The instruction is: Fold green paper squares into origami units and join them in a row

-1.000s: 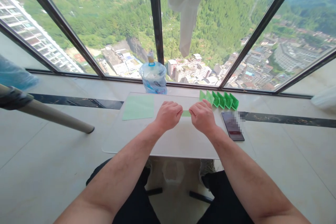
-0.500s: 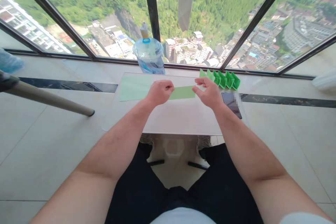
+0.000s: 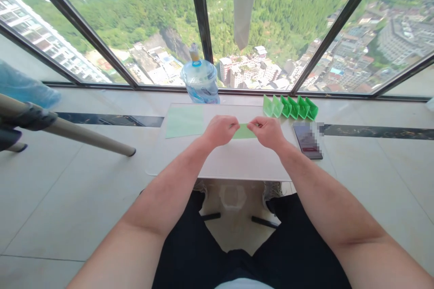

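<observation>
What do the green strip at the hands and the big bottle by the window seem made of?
Green strip: probably matte paper; it looks thin and evenly coloured, without visible shine. Bottle: likely glossy plastic, being see-through, bluish and marked by bright highlights.

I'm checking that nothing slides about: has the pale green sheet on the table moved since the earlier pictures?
No, judged against the table: the pale sheet still lies by its far left corner.
</observation>
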The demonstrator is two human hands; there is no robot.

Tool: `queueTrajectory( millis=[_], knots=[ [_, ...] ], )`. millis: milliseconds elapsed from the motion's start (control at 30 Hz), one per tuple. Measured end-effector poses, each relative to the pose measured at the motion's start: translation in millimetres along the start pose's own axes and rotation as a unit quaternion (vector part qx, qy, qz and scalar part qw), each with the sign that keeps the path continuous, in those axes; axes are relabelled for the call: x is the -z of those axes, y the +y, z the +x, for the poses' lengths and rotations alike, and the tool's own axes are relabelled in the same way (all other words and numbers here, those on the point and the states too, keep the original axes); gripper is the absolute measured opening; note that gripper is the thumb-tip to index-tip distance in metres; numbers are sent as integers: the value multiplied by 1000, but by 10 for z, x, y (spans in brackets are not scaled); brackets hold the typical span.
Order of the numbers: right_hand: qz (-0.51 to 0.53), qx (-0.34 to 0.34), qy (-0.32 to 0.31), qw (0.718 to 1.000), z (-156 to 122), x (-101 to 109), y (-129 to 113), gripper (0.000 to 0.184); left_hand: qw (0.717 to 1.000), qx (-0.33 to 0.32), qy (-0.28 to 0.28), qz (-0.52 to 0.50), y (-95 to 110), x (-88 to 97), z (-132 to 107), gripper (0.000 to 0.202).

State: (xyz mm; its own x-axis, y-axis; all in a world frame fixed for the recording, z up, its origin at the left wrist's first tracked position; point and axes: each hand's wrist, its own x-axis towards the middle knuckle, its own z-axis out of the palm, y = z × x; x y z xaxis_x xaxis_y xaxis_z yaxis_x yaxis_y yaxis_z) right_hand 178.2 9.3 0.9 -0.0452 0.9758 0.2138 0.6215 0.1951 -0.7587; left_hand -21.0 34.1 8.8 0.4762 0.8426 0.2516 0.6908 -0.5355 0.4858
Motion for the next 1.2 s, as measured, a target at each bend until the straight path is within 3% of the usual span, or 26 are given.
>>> queueTrajectory(
  millis=[200, 400, 500, 567, 700, 800, 933, 1200],
  knots=[
    [18, -55, -38, 998, 59, 96, 41, 23, 997, 68, -29, -33, -90, 64, -25, 23],
    [52, -141, -47, 987, 123, 226, 230, 24, 992, 118, -37, -36, -272, 218, -71, 18],
    [51, -175, -58, 982, 154, 221, 310, 23, 993, 118, 7, 10, -320, 231, -106, 19],
    [47, -189, -72, 978, 177, 175, 331, 21, 996, 79, 28, 22, -302, 168, -137, 19],
    [42, -158, -121, 979, 208, 2, 315, 17, 997, -27, -69, 25, -212, -96, -203, 30],
    [-44, -114, -122, 985, 191, -132, 312, 16, 990, -32, -123, 59, -198, -275, -231, 36],
    [-122, -68, -77, 987, 116, -240, 351, 13, 988, -49, -127, 73, -248, -364, -250, 42],
    [-181, 46, -20, 982, -49, -327, 405, 13, 987, -65, -119, 91, -212, -370, -263, 48]
  ],
)
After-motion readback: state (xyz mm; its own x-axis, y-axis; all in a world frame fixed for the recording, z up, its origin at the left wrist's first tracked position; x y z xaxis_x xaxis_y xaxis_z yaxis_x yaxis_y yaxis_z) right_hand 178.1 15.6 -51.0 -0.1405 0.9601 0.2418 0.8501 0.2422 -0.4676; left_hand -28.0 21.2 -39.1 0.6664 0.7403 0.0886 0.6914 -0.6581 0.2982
